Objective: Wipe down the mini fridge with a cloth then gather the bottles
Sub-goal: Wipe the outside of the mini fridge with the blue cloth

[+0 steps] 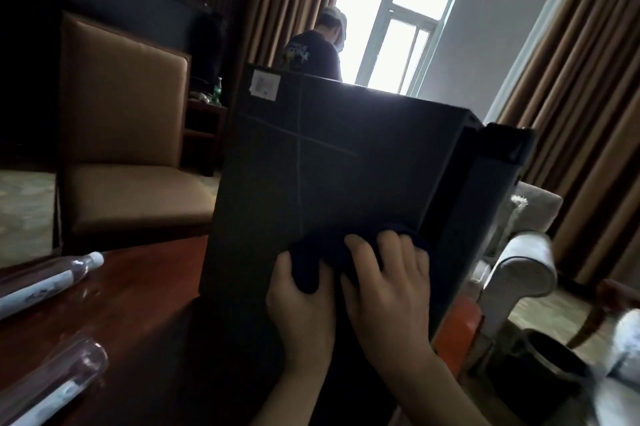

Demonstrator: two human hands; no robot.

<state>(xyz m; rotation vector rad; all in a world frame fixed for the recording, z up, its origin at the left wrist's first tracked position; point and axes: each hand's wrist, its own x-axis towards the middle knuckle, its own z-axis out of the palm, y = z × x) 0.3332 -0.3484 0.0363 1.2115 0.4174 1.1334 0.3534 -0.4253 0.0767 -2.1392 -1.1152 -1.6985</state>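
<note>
The left hand (pixel 301 308) grips a bunched dark navy cloth (pixel 329 252). The right hand (pixel 388 283) presses it, fingers spread, against the black boxy mini fridge (pixel 329 166). Hard strokes could jolt the reddish wooden table (pixel 149 287), rolling the two clear plastic bottles (pixel 52 276) lying on it. A grey armchair (pixel 519 269) crowds the right.

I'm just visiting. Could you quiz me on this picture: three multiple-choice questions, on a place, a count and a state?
1. Where is the dark cloth? A on the chair; B against the mini fridge; C on the floor.
2. How many clear bottles are on the table? A two; B four; C none.
3. How do they rest? A upright; B on their sides; C stacked.
Answers: B, left hand and right hand hold it there; A, far bottle and near bottle; B, both lie flat.
</note>
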